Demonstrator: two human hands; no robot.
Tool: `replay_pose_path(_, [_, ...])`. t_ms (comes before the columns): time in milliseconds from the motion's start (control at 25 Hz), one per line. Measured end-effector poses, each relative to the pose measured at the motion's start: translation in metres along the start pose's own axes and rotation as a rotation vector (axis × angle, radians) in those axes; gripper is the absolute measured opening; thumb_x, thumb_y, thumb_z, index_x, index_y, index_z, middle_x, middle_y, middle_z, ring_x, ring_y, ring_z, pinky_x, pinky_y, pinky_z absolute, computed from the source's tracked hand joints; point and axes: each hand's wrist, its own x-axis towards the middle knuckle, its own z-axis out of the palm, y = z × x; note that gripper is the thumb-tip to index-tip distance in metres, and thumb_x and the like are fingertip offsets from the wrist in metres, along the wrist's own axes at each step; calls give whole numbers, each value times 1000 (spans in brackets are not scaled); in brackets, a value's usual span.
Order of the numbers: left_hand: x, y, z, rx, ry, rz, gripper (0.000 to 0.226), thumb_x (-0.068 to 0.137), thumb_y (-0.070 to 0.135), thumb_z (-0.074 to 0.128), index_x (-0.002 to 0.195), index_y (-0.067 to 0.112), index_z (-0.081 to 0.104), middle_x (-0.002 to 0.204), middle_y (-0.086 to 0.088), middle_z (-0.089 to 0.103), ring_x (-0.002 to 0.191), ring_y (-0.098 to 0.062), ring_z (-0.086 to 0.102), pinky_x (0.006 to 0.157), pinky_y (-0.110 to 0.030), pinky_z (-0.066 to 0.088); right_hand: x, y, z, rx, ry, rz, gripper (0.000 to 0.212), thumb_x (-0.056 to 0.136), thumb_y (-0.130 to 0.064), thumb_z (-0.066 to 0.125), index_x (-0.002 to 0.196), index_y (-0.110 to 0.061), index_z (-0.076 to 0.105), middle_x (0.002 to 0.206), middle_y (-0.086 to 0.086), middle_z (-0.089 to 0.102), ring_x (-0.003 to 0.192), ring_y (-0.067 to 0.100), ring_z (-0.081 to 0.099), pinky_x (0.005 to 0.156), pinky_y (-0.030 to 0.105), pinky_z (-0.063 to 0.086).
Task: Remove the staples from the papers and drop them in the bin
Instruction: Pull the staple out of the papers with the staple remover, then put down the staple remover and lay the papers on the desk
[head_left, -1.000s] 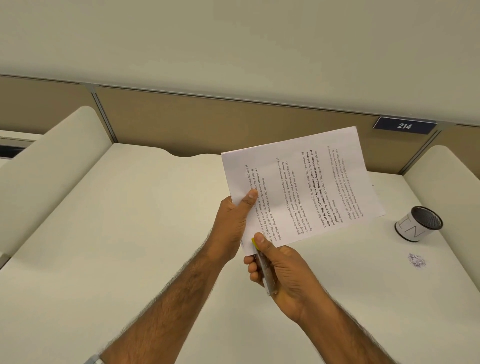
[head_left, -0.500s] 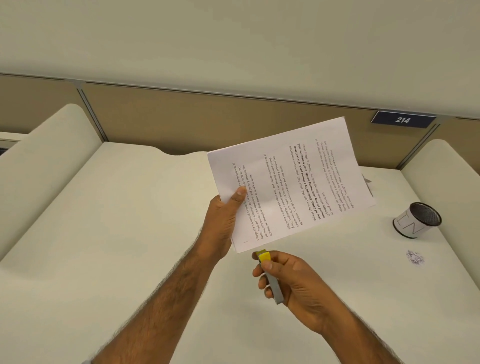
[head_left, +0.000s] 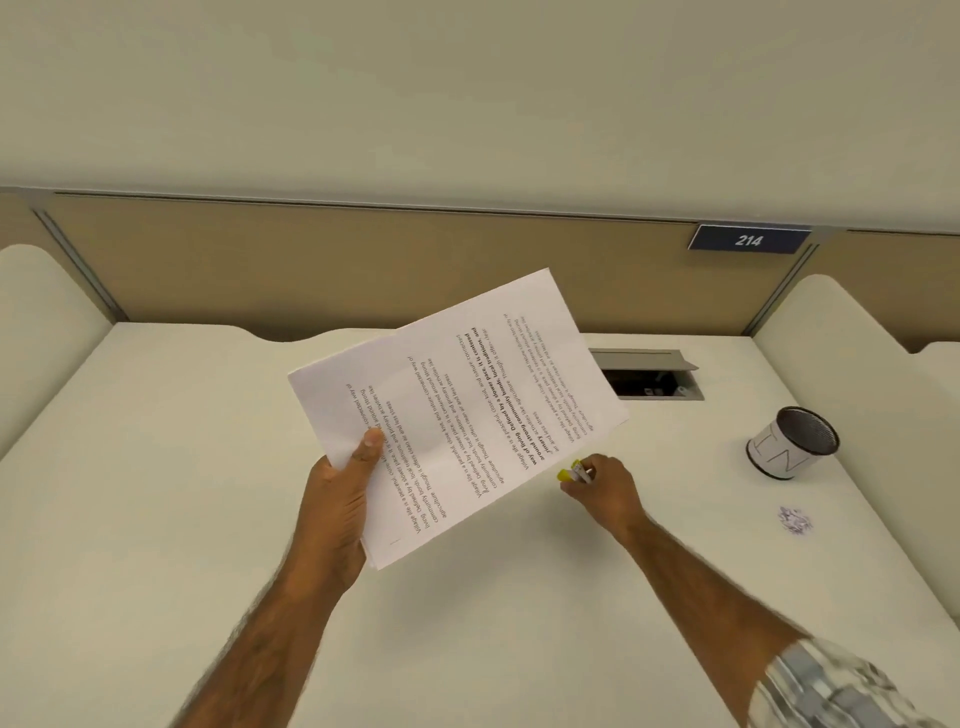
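1. The left hand (head_left: 332, 512) is seen pinching the papers (head_left: 467, 410) at their left edge, thumb pressed on top. The other fingers are hidden beneath.
2. The papers are held above the desk (head_left: 171, 493), long axis running near-left to far-right, print upside down.
3. The right hand (head_left: 608, 488), curled round the yellow-tipped tool (head_left: 573, 473), has been drawn rightward off the near corner.
4. A staple is probably being carried to the bin (head_left: 779, 457).
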Motion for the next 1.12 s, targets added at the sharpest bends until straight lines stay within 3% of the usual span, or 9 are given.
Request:
replay_pose_path(200, [18, -3, -15, 19, 69, 4, 24, 102, 25, 58, 123, 21, 69, 120, -1, 77, 104, -19, 76, 79, -33, 64, 73, 16, 4, -227, -12, -69, 27, 82, -37, 75, 90, -15, 62, 99, 9, 59, 85, 27, 60, 70, 29, 41])
replay_pose_path(360, [28, -4, -19, 13, 86, -3, 26, 102, 25, 57, 125, 19, 69, 121, -1, 77, 108, -20, 75, 77, -29, 64, 100, 16, 15, -231, -23, -86, 30, 80, -36, 77, 100, -16, 66, 106, 7, 57, 92, 27, 61, 75, 33, 49])
replay_pose_path(600, [30, -2, -14, 20, 76, -6, 26, 104, 22, 55, 126, 19, 68, 121, -1, 77, 107, -19, 75, 79, -32, 63, 107, 15, 25, -298, 39, -120, 31, 77, -28, 73, 104, -16, 64, 101, 8, 61, 94, 31, 60, 80, 43, 54])
replay_pose_path(760, [26, 2, -7, 37, 76, -6, 25, 102, 22, 57, 125, 19, 68, 117, -2, 78, 101, -21, 77, 75, -33, 64, 105, 16, 24, -419, 33, -159, 36, 81, -34, 65, 113, -18, 63, 108, 7, 62, 101, 33, 59, 84, 45, 53])
replay_pose_path(840, [24, 5, -4, 50, 86, -2, 24, 102, 22, 58, 124, 19, 68, 116, -3, 78, 98, -22, 77, 74, -33, 64, 91, 7, 19, -290, 144, -153, 37, 85, -33, 65, 119, -18, 63, 114, 9, 61, 106, 33, 59, 89, 44, 51])
replay_pose_path(960, [19, 9, -1, 40, 93, 5, 23, 103, 23, 58, 123, 19, 69, 115, -3, 79, 97, -21, 77, 73, -33, 64, 31, -28, -4, 149, 550, -188, 23, 93, -12, 57, 114, -7, 68, 111, 15, 63, 104, 34, 61, 89, 35, 45])
replay_pose_path(1040, [16, 12, 3, 39, 113, 8, 22, 104, 23, 58, 123, 19, 69, 114, -2, 79, 97, -20, 77, 75, -33, 64, -26, -56, -21, 229, 737, -392, 19, 92, -5, 56, 104, -6, 70, 103, 12, 67, 98, 31, 61, 87, 36, 45])
replay_pose_path(1120, [10, 13, 9, 39, 112, 2, 24, 104, 24, 58, 125, 19, 69, 116, -2, 78, 100, -21, 77, 80, -37, 62, -84, -78, -23, 155, 728, -658, 14, 90, -2, 61, 99, -6, 71, 101, 8, 69, 97, 28, 60, 88, 40, 46])
